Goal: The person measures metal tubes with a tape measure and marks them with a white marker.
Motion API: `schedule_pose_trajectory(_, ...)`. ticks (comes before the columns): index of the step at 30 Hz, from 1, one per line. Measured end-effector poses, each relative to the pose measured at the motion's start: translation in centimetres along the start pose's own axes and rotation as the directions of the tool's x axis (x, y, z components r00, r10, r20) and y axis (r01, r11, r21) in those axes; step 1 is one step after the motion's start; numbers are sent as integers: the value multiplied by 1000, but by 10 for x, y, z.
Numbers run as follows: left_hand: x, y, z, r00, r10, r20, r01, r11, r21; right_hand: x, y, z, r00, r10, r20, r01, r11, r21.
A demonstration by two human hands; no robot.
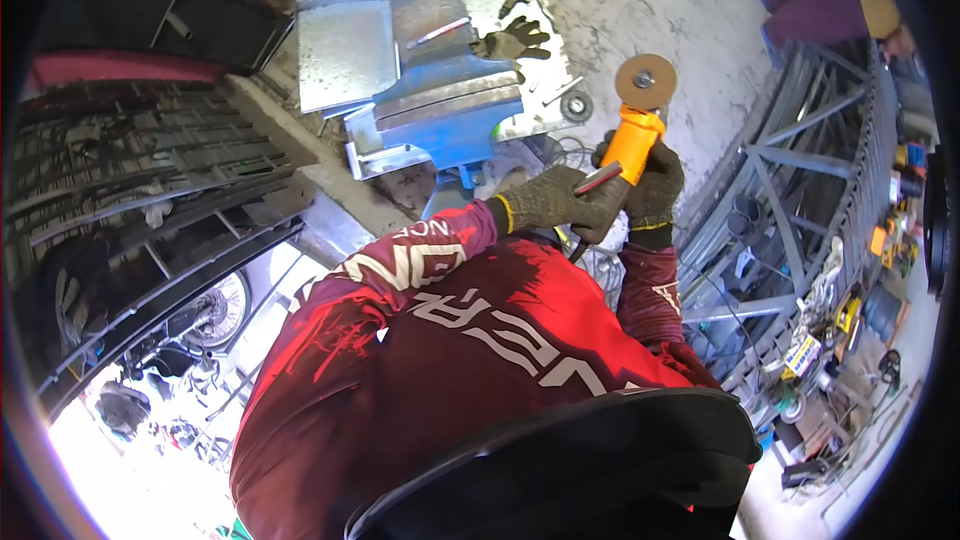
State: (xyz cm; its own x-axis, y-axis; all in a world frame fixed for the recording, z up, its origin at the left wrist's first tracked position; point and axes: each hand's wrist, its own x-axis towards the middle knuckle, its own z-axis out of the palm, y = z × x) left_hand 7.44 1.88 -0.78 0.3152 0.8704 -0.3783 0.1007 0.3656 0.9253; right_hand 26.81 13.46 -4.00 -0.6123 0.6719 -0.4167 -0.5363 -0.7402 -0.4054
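Note:
An orange angle grinder (632, 145) with a brown cutting disc (646, 81) is held up in front of my chest, disc end away from me. My gloved left hand (548, 200) is closed around its dark rear body, beside a narrow grey and red piece (598, 178). Along the other side, my gloved right hand (657, 185) grips the grinder, with its fingers partly hidden behind the tool. Beyond my left hand stands a blue bench vise (450, 115), and a loose dark work glove (515, 40) lies near it.
A grey metal plate (345, 55) and a white and red marker-like stick (438, 33) lie by the vise. A small round wheel (575, 106) is near the grinder. Metal bars and frames (800, 165) stand at right, with another person (820, 5) behind. Racked metal (130, 180) lines the left.

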Motion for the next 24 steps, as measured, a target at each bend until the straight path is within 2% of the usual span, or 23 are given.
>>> schedule_pose_trajectory(1, 1, 0, 1, 1000, -13, 9, 13, 997, -74, -2, 1, 8, 999, 28, -21, -27, 999, 36)
schedule_pose_trajectory(3, 10, -15, 5, 999, 33, -29, -34, 999, -23, 3, 3, 2, 999, 23, 29, -25, 999, 43)
schedule_pose_trajectory(6, 6, -18, 3, 998, 41, -52, -44, 998, -53, 1, 6, 2, 1000, 19, 15, -20, 997, 74)
schedule_pose_trajectory(7, 7, -22, 4, 997, 42, -61, -42, 999, -9, -1, 6, 6, 1000, 19, 13, -20, 997, 73)
schedule_pose_trajectory(9, 7, -24, 7, 996, 42, -78, -39, 999, 32, -5, 5, 14, 997, -38, 61, 44, 995, -95)
schedule_pose_trajectory(10, 4, -22, 10, 994, 28, -101, -31, 999, -25, -4, 6, 15, 994, -51, 93, 67, 981, -180)
schedule_pose_trajectory(11, 2, -20, 11, 992, 14, -126, -25, 996, -81, -2, 7, 16, 994, -40, 100, 57, 982, -181)
schedule_pose_trajectory(13, -1, -10, 10, 986, 18, -168, -30, 997, -72, 4, 10, 16, 997, 34, 63, -29, 996, -83)
schedule_pose_trajectory(14, -2, -6, 10, 981, 24, -193, -37, 997, -61, 6, 14, 15, 997, 45, 66, -40, 996, -85)
schedule_pose_trajectory(15, -6, 5, 7, 979, 23, -202, -37, 997, -67, 9, 19, 11, 997, 79, -2, -78, 989, -126)
schedule_pose_trajectory(17, -8, 25, 3, 984, -132, -120, 100, 964, -245, 16, 24, 9, 982, 125, -142, -153, 966, -208)
schedule_pose_trajectory(18, -7, 14, 3, 987, -63, -146, 34, 980, -198, 21, 31, 16, 988, 62, -141, -106, 938, -330)
schedule_pose_trajectory(19, -7, 5, 2, 985, -61, -159, 27, 978, -205, 21, 36, 29, 981, -9, -194, -73, 908, -412)
schedule_pose_trajectory(21, -6, -17, 4, 963, 94, -253, -41, 978, 205, 29, 38, 26, 983, 49, -178, -126, 883, -452)
schedule_pose_trajectory(22, 5, -55, 16, 908, 209, -363, -32, 899, 437, 36, 38, 23, 983, 52, -176, -129, 881, -456)
schedule_pose_trajectory(23, 0, -57, 16, 907, 212, -364, -37, 900, 434, 46, 39, 16, 975, 107, -193, -186, 869, -459)
schedule_pose_trajectory(24, -13, -58, 10, 917, 66, -393, 61, 951, 302, 56, 39, 7, 964, 158, -212, -242, 853, -462)
